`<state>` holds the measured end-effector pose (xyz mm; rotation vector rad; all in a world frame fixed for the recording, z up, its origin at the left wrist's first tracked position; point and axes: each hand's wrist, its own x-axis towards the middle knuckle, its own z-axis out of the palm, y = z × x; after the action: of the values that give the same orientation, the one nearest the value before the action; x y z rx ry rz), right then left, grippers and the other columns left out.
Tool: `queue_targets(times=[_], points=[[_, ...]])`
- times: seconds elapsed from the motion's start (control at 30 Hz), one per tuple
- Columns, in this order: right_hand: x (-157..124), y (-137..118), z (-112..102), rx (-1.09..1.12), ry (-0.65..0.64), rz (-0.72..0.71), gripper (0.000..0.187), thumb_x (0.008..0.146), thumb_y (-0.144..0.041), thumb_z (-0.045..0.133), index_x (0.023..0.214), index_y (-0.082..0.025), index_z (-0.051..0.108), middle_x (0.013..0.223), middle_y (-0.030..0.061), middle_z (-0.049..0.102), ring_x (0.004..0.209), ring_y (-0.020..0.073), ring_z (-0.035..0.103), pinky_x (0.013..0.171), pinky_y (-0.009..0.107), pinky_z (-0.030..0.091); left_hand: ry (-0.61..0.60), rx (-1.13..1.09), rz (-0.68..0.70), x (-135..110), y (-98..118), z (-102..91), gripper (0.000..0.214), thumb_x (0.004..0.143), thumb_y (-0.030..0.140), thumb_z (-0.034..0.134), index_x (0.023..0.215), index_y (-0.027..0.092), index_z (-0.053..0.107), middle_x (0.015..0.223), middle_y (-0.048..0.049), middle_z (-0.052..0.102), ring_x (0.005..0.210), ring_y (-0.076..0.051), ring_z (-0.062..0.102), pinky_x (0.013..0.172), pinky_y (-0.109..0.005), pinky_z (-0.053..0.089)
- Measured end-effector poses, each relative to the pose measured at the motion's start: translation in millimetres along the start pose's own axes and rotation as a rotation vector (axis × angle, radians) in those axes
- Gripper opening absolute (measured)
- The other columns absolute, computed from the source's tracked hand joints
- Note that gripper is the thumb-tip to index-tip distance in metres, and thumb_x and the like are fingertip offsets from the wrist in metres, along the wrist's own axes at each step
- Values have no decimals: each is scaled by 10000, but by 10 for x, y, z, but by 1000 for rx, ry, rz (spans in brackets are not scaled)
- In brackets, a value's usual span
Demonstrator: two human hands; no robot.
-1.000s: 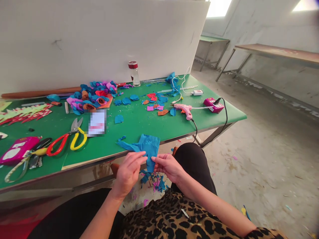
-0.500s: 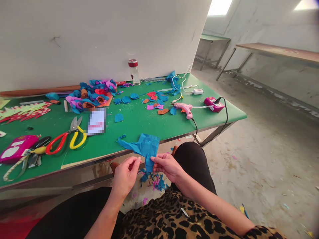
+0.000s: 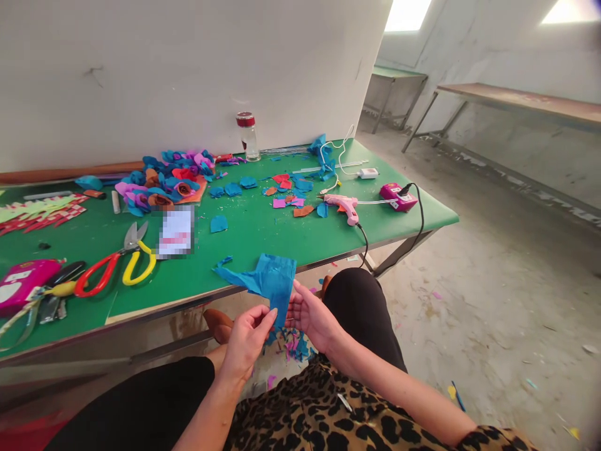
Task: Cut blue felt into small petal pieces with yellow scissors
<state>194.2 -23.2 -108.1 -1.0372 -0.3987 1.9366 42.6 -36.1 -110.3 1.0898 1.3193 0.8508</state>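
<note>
A piece of blue crepe paper [image 3: 275, 279] hangs over the table's front edge, with a thin twisted strip trailing to its left. My left hand [image 3: 251, 341] pinches the paper's lower end between thumb and fingers. Beside the paper's right edge is my right hand [image 3: 314, 319], its thumb raised and apart from its fingers, the fingertips close to or touching the paper. Small blue crepe paper pieces [image 3: 218, 223] lie on the green table [image 3: 263, 232] beyond.
Red-and-yellow-handled scissors [image 3: 134, 247] and a magenta box [image 3: 30, 285] lie left. Paper flowers [image 3: 159, 181] are piled behind them. A glass jar [image 3: 250, 141] stands by the wall. At right, a pink glue gun [image 3: 345, 207] has a cord over the edge.
My left hand has moved onto the lower end of the blue crepe paper and pinches it. My right hand has loosened its pinch, its thumb lifting away.
</note>
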Motion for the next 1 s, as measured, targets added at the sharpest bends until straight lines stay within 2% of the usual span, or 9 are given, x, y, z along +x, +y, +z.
queue_targets(times=[0.2, 0.6, 0.73, 0.83, 0.9, 0.93, 1.0], points=[[-10, 100, 42, -62, 36, -110, 459, 561, -543, 860, 636, -148, 638, 582, -19, 576, 520, 81, 488, 559, 232, 399, 11, 2, 2, -10, 2, 45, 436, 747, 592, 678, 662, 191, 531, 481, 90, 391, 392, -50, 249, 379, -197, 163], [3, 100, 10, -54, 26, -105, 444, 544, -504, 877, 595, -145, 620, 557, -34, 543, 507, 72, 468, 535, 230, 383, 62, 38, 17, -1, 14, 63, 490, 728, 658, 655, 651, 180, 585, 490, 59, 475, 387, -58, 285, 357, -200, 177], [-2, 87, 28, -57, 33, -94, 445, 548, -497, 877, 572, -150, 600, 536, -38, 538, 501, 72, 472, 542, 228, 391, 91, 40, 27, -6, -7, 107, 496, 728, 666, 656, 647, 182, 581, 494, 55, 476, 418, -73, 354, 373, -194, 212], [-3, 67, 35, -53, 41, -89, 447, 532, -498, 884, 577, -155, 601, 526, -41, 539, 497, 76, 476, 552, 235, 407, 114, 83, 50, -53, -27, 124, 497, 774, 663, 612, 641, 184, 605, 507, 32, 531, 446, -103, 447, 403, -204, 297], [-16, 52, 20, -56, 53, -85, 449, 517, -502, 888, 588, -157, 609, 526, -41, 544, 492, 81, 482, 557, 240, 420, 177, 213, 148, -86, -2, 1, 467, 847, 613, 554, 673, 189, 647, 556, 3, 598, 495, -132, 531, 463, -224, 389], [-29, 45, 3, -62, 61, -84, 449, 515, -504, 888, 592, -159, 612, 530, -39, 552, 489, 82, 483, 559, 242, 424, 260, 323, 247, -90, 33, -131, 429, 878, 565, 538, 704, 194, 667, 600, -12, 630, 542, -148, 571, 520, -239, 435], [-52, 30, -51, -94, 82, -78, 429, 531, -497, 888, 645, -157, 651, 570, -22, 598, 506, 86, 505, 576, 238, 431, 535, 621, 499, -67, 159, -560, 305, 907, 443, 540, 789, 205, 689, 730, -49, 678, 687, -180, 626, 688, -283, 490]])
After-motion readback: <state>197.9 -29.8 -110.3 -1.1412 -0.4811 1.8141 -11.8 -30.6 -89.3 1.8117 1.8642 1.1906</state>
